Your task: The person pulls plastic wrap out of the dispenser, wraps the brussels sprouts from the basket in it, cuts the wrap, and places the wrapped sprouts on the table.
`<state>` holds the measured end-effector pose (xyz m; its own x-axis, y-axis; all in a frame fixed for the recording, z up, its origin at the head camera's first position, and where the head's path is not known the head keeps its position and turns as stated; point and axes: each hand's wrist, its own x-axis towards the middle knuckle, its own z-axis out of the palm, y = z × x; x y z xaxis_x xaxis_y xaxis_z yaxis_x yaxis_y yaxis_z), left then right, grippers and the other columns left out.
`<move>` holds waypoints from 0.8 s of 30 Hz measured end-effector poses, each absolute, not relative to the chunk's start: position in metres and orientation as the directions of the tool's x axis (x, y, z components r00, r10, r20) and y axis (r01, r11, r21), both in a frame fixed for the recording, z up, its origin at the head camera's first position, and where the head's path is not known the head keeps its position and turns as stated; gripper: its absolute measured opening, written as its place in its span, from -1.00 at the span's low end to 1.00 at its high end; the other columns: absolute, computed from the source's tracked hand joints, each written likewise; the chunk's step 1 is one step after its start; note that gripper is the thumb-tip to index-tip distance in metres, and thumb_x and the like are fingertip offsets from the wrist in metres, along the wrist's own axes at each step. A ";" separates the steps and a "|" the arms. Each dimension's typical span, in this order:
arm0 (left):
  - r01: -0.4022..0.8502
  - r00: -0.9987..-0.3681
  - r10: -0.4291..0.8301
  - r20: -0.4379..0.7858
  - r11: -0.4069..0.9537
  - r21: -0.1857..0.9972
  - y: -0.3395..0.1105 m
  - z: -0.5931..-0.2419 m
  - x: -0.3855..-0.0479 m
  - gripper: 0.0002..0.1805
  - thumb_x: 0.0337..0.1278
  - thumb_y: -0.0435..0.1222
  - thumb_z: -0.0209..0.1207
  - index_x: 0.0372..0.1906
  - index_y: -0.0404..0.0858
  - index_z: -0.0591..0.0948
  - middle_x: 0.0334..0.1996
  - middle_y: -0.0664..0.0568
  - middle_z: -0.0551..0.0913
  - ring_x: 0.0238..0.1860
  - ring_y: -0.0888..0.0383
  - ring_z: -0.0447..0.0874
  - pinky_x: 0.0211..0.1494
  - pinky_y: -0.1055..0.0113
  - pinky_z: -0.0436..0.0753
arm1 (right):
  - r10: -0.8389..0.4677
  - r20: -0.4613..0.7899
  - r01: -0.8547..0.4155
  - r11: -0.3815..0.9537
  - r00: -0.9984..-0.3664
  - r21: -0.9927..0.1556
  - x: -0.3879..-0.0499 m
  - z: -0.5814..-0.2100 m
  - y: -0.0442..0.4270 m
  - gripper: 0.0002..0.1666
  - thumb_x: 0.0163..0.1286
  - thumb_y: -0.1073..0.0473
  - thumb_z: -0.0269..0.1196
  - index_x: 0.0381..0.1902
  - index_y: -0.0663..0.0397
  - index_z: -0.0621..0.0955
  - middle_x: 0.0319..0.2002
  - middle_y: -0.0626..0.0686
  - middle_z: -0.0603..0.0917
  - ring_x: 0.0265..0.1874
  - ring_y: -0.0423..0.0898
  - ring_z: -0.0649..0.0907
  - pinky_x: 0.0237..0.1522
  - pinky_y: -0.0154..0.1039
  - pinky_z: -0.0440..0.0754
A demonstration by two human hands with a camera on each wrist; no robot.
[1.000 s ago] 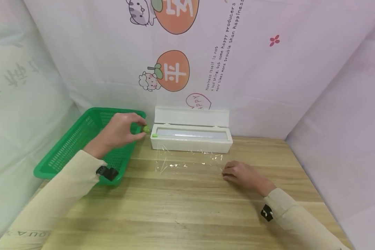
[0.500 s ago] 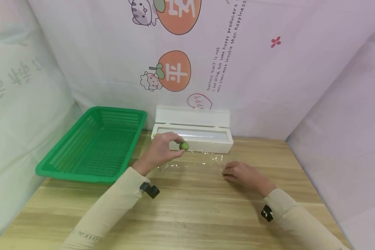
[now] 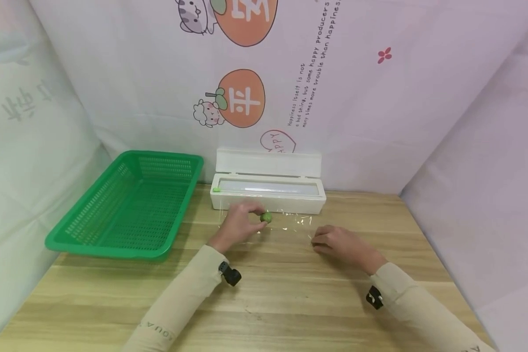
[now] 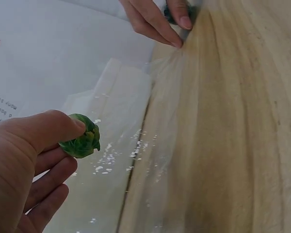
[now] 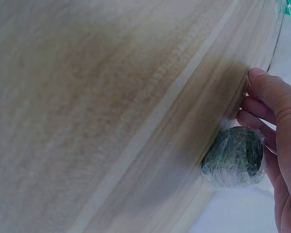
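My left hand (image 3: 237,226) pinches a small green leafy ball (image 3: 266,217) between thumb and fingers, over the clear plastic film (image 3: 290,224). In the left wrist view the ball (image 4: 81,137) shows its overlapping leaves. The film stretches from the front of a white box (image 3: 268,201) with its lid raised. My right hand (image 3: 341,245) has its thumb and fingers together at the film's near right corner. Beside its curled fingers, the right wrist view shows a dark green bundle wrapped in film (image 5: 235,156). That view also shows the right hand (image 5: 281,116) up close.
A green perforated basket (image 3: 176,230) stands at the left of the wooden table (image 3: 264,313). A green slider (image 3: 217,189) sits at the left end of the box. Printed white cloth (image 3: 352,122) hangs behind and at both sides.
My left hand has moved right with the green ball, from beside the basket to above the film, and lower. My right hand has stayed at the film's corner.
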<state>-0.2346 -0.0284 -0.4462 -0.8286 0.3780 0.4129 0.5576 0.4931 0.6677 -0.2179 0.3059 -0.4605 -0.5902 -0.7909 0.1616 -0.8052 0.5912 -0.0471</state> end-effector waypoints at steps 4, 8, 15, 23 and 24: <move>0.533 -0.844 0.371 0.388 0.496 0.686 -0.025 -0.455 -0.235 -0.78 0.08 -0.43 0.52 -0.15 -0.22 0.80 -0.14 -0.02 0.85 -0.03 0.04 0.81 0.24 0.07 0.77 | -0.791 0.163 -0.805 0.591 -0.590 -0.047 -0.218 -0.460 0.305 -0.83 0.41 0.19 0.43 -0.09 0.11 0.82 -0.12 0.02 0.80 -0.12 -0.09 0.77 0.02 -0.16 0.82; 0.505 -0.858 0.377 0.348 0.500 0.704 -0.022 -0.464 -0.235 -0.80 0.11 -0.43 0.50 -0.15 -0.21 0.81 -0.15 -0.02 0.86 -0.05 0.04 0.82 0.23 0.04 0.78 | -0.789 0.159 -0.804 0.592 -0.593 -0.058 -0.217 -0.459 0.304 -0.83 0.42 0.20 0.42 -0.09 0.13 0.82 -0.12 0.03 0.80 -0.12 -0.08 0.77 0.02 -0.15 0.82; 0.465 -0.875 0.391 0.285 0.514 0.721 -0.018 -0.473 -0.238 -0.79 0.15 -0.40 0.48 -0.11 -0.18 0.81 -0.13 0.01 0.86 -0.02 0.07 0.82 0.30 0.07 0.75 | -0.792 0.154 -0.806 0.590 -0.591 -0.060 -0.218 -0.460 0.304 -0.82 0.43 0.20 0.41 -0.07 0.14 0.82 -0.12 0.03 0.80 -0.12 -0.07 0.77 0.01 -0.15 0.82; 0.466 -0.880 0.384 0.281 0.574 0.674 -0.014 -0.477 -0.240 -0.78 0.13 -0.40 0.50 -0.10 -0.22 0.80 -0.13 -0.01 0.85 -0.04 0.06 0.82 0.23 0.14 0.77 | -0.794 0.160 -0.809 0.585 -0.587 -0.063 -0.220 -0.463 0.305 -0.83 0.43 0.20 0.42 -0.09 0.12 0.82 -0.12 0.01 0.80 -0.12 -0.09 0.78 0.01 -0.17 0.82; 0.469 -0.879 0.384 0.284 0.581 0.665 -0.014 -0.478 -0.240 -0.78 0.13 -0.40 0.50 -0.10 -0.22 0.80 -0.13 -0.01 0.85 -0.04 0.06 0.82 0.22 0.15 0.77 | -0.792 0.159 -0.807 0.587 -0.590 -0.066 -0.220 -0.463 0.305 -0.83 0.43 0.19 0.41 -0.09 0.12 0.82 -0.12 0.01 0.80 -0.11 -0.09 0.78 0.01 -0.16 0.82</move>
